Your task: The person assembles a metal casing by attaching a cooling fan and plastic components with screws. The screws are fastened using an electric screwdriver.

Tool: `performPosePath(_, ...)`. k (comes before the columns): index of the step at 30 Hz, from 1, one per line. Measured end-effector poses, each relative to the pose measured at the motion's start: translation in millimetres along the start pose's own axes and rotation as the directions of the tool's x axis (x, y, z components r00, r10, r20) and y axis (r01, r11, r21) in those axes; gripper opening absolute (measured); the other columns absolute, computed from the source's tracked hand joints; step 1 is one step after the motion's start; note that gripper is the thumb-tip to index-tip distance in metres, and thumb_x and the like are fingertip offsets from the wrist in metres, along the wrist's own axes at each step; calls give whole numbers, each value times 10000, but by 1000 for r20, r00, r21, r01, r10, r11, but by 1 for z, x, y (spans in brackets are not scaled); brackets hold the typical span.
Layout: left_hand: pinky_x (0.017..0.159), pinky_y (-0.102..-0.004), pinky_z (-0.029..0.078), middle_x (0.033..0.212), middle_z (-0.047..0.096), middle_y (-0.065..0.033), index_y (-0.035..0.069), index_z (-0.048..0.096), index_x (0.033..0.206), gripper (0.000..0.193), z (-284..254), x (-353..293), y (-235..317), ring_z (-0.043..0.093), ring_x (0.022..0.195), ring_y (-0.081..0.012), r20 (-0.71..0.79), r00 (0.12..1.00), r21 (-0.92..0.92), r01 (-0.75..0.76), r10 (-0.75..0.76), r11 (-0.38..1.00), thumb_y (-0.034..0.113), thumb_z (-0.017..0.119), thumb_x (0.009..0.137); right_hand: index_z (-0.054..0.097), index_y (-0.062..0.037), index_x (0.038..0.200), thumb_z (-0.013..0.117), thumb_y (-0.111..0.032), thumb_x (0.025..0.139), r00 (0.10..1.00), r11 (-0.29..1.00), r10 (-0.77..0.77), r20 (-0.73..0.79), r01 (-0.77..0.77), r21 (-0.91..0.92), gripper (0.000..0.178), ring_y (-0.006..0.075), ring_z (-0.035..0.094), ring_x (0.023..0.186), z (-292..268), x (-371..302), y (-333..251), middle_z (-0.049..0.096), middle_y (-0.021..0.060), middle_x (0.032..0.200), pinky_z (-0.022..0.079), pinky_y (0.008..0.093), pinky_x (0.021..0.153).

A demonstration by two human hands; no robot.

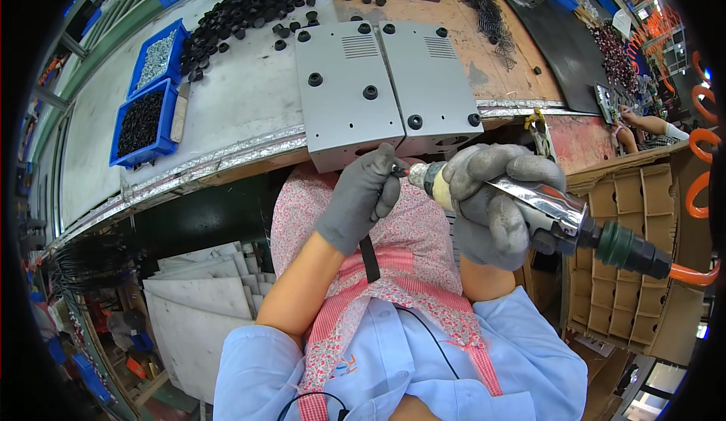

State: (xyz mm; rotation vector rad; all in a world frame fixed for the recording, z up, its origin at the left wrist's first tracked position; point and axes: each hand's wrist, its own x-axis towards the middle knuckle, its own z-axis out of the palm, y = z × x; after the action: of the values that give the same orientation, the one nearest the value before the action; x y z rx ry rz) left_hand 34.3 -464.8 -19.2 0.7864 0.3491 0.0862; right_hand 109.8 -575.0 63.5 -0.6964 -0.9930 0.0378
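Both my hands wear grey gloves. My right hand (503,202) is wrapped round a pneumatic screwdriver (541,203) with a silver body, its tip pointing left. At that tip, my left hand (361,198) is closed in a pinch on a small black screw (398,170), partly hidden by the fingers. Just beyond my hands, two grey sheet-metal housings stand side by side at the bench edge, the left housing (352,111) and the right housing (435,100). Several black rubber feet (370,92) sit on their top faces.
Loose rubber feet (249,5) are heaped on the far bench. At left, one blue tray (181,47) holds silver fasteners, another (162,149) black screws. An orange air hose (692,273) trails right, beside cardboard dividers (628,251). A co-worker's hand (628,137) shows at far right.
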Motion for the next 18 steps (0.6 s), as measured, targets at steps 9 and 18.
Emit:
performPosePath(9,534,-331,460,673,588,-58,101,609,952,328,-30,60,40,582,591,-234,0,708,996,-64,706,64,398,589,815,475,-44,1112,463,-197,761,990,980,-91,-107,70,-187,382,194,533,630,-13,19,-6,588,152,895,464,347,570)
performPosePath(18,627,-356,468,819,604,-52,177,614,973,233,-41,81,46,604,753,-229,255,843,962,-271,473,-36,321,600,792,462,-29,1109,455,-162,776,978,984,77,-195,-106,-145,359,232,543,730,-21,18,8,563,174,956,479,368,583)
